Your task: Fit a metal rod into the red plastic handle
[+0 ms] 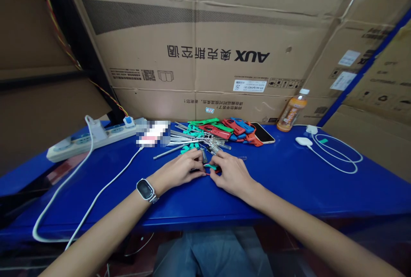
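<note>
My left hand (182,169), with a smartwatch (146,189) on the wrist, rests on the blue table (282,178) with fingers curled around a small green and red plastic piece (212,167). My right hand (231,173) meets it from the right, fingers pinched on the same piece. Just beyond my fingers lies a pile of metal rods with green ends (189,140). Behind that sits a heap of green, red and blue plastic handles (224,128).
A power strip (93,138) with white cables lies at the back left. A phone (263,133), an orange drink bottle (291,114) and a white charger cable (334,150) are at the back right. Large cardboard boxes (218,54) wall the table's far side.
</note>
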Action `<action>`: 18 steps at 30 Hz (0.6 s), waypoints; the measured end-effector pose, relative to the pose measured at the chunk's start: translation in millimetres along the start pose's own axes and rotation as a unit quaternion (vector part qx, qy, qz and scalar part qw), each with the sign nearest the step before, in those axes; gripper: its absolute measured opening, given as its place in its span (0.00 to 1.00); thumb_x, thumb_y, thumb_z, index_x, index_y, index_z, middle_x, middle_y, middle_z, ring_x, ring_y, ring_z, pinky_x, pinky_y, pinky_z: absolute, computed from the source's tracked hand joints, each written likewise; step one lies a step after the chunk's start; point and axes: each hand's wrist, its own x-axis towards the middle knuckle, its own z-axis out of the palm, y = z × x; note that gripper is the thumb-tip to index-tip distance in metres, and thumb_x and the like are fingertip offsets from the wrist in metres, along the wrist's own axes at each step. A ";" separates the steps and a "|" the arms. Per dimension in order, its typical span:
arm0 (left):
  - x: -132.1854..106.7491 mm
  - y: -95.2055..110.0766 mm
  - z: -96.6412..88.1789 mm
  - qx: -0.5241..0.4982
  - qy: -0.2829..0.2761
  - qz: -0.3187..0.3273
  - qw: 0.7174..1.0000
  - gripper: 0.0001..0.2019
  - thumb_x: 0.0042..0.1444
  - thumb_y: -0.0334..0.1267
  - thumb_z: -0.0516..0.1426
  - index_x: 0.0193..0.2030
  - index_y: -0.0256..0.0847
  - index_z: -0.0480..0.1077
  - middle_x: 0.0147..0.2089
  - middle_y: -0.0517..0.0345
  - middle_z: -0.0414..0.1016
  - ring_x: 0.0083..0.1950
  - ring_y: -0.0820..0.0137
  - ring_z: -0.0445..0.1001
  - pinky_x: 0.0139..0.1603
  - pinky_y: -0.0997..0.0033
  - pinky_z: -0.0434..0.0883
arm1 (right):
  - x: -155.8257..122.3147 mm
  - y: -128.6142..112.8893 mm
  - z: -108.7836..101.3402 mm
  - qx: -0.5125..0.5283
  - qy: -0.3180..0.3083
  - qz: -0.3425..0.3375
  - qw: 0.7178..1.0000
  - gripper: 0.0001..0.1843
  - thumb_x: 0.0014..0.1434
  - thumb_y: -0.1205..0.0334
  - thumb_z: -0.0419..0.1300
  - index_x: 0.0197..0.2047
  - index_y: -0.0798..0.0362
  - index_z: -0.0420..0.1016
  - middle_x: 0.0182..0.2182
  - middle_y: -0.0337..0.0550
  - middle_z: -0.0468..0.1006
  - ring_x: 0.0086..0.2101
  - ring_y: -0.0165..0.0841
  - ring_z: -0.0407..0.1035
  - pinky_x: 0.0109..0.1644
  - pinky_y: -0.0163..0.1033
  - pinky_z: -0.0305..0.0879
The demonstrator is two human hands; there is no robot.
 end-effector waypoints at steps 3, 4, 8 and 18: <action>0.3 0.1 -0.5 0.003 -0.003 -0.002 1.000 0.13 0.66 0.43 0.53 0.41 0.41 0.78 0.41 0.52 0.69 0.44 0.66 0.67 0.47 0.69 0.66 | 0.7 -0.1 3.5 0.001 0.008 0.005 1.000 0.06 0.57 0.62 0.58 0.37 0.50 0.74 0.38 0.42 0.76 0.36 0.34 0.71 0.29 0.35 0.50; 0.5 0.3 -0.9 0.002 -0.004 -0.003 1.000 0.13 0.65 0.43 0.53 0.41 0.41 0.78 0.41 0.52 0.69 0.44 0.66 0.67 0.47 0.69 0.66 | 0.8 0.0 4.6 0.001 0.010 0.006 1.000 0.05 0.57 0.62 0.58 0.37 0.50 0.74 0.38 0.42 0.76 0.36 0.34 0.71 0.29 0.36 0.50; 1.0 1.2 -1.8 -0.003 -0.004 -0.005 1.000 0.13 0.65 0.43 0.54 0.40 0.40 0.78 0.41 0.52 0.69 0.44 0.66 0.67 0.47 0.69 0.65 | 1.0 -1.2 6.1 -0.006 0.016 0.016 1.000 0.05 0.58 0.61 0.57 0.37 0.50 0.73 0.38 0.42 0.75 0.33 0.32 0.70 0.28 0.36 0.50; 2.5 1.8 -1.5 0.012 -0.007 -0.005 1.000 0.12 0.66 0.41 0.53 0.40 0.40 0.77 0.41 0.53 0.69 0.44 0.67 0.68 0.48 0.69 0.65 | 3.7 -7.3 -0.6 -0.065 -0.024 0.020 0.997 0.08 0.62 0.59 0.54 0.38 0.49 0.74 0.38 0.41 0.74 0.35 0.33 0.72 0.28 0.37 0.49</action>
